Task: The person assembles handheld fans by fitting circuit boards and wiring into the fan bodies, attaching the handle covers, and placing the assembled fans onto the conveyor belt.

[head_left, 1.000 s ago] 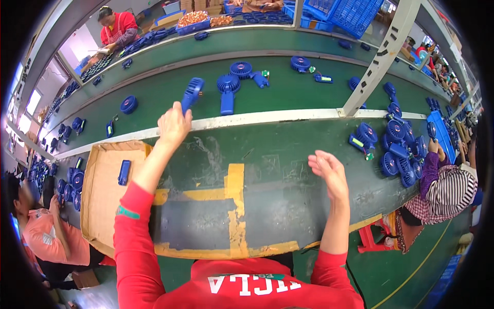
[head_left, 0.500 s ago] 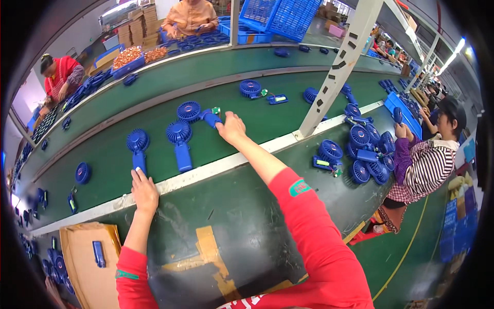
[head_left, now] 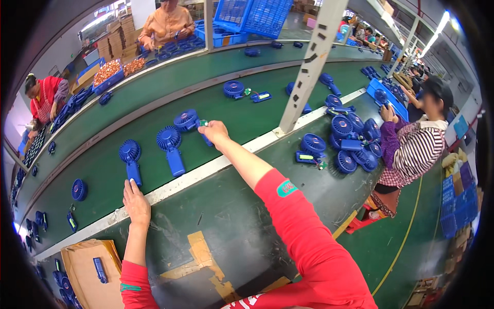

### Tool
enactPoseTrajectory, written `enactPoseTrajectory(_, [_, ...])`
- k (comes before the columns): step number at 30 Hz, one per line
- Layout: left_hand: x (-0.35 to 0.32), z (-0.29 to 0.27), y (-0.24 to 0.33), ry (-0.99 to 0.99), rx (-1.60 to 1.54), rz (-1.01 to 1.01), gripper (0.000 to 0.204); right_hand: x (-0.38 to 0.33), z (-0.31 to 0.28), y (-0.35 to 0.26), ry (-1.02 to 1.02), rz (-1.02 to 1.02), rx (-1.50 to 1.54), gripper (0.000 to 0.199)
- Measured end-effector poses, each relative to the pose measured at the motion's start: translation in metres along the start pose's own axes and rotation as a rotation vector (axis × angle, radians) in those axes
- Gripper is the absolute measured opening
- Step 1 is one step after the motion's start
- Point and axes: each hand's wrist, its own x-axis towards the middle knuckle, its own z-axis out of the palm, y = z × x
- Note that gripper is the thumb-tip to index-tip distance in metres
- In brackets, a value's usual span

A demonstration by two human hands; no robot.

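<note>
While the right hand clasps an unclosed fan, upper centre, the left hand touches a closed-looking fan, centre-left; I can't tell that grip.

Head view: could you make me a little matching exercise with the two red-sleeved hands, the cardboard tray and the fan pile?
1. Left hand
2. Right hand
3. Cardboard tray
4. Fan pile

A. Beside a person in stripes
B. At a green circuit board
C. Blue part inside
D. Over the white rail

Pairs: 1-D, 2-B, 3-C, 4-A
</note>
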Motion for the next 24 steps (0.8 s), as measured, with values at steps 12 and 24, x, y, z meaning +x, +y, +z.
enactPoseTrajectory(12, [-0.104,-0.102,0.099,-1.177,-1.994,-0.536,0.073,-0.249,-0.117,-0.016,-0.824,0.209,0.855,0.028])
enactPoseTrajectory(24, [-0.202,-0.117,0.089,-1.181,-2.303,-0.686,0.067,-0.410,-0.083,0.041,-1.146,0.153,0.644,0.033])
